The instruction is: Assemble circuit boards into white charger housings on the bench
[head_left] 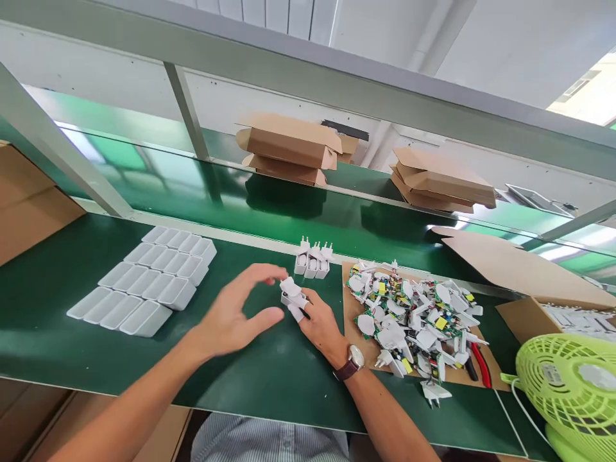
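Note:
My right hand [320, 321] grips a white power adapter [291, 292] above the middle of the green table. White covers sit on some of its fingertips, and a watch is on that wrist. Just left of the adapter, my left hand [238, 308] is empty, its thumb and fingers spread apart. Behind the adapter stand several white plug adapters [312, 260] in a small group, their pins pointing up. Rows of open white plastic cases [158, 273] lie on the left of the table.
At the right, a heap of circuit boards with white plug parts [409, 314] covers a cardboard sheet [353, 333]. Red-handled pliers [481, 366] lie at its edge. A green fan [568, 385] and an open carton [524, 324] stand farther right. Folded cardboard boxes [289, 144] rest beyond the conveyor [260, 208].

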`<move>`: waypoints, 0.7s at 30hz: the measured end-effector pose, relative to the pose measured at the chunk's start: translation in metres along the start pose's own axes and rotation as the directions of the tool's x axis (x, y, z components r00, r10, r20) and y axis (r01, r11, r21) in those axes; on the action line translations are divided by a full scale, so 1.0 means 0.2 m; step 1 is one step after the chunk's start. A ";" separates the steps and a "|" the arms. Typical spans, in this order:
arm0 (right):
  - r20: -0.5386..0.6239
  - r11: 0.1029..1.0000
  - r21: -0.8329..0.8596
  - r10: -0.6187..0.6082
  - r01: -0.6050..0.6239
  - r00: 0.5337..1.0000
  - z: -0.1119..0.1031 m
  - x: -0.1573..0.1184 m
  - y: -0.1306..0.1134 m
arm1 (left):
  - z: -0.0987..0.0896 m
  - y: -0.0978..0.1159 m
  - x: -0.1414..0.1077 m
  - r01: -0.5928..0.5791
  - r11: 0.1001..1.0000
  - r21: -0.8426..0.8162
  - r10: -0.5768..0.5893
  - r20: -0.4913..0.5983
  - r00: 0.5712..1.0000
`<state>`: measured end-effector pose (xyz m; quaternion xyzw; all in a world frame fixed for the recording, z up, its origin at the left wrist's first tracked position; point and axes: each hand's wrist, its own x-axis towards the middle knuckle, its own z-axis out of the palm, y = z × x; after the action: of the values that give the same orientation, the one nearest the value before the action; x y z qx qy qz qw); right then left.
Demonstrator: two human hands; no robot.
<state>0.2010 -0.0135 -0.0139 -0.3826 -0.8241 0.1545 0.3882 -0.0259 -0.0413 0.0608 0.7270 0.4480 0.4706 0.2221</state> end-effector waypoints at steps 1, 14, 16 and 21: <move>-0.011 1.000 0.004 -0.013 0.013 1.000 -0.01 0.00 0.00 | 0.04 -0.05 0.03 0.044 0.999 -0.029 -0.042 0.077 0.996; -0.012 0.998 0.024 -0.066 0.066 0.998 -0.01 0.00 0.04 | 0.31 -0.34 -0.05 0.248 0.911 -0.331 -0.135 0.329 0.935; -0.053 0.998 0.009 -0.058 0.058 0.997 -0.01 0.00 0.04 | 0.31 -0.34 -0.06 0.215 0.928 -0.305 -0.119 0.304 0.945; 0.038 1.000 -0.003 -0.029 0.029 0.999 -0.02 -0.02 0.04 | 0.30 -0.32 -0.06 -0.083 0.982 -0.169 0.109 0.149 0.983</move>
<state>0.2092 -0.0114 -0.0169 -0.3683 -0.8371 0.1543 0.3739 -0.0030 -0.0131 -0.0211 0.7624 0.3537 0.4565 0.2921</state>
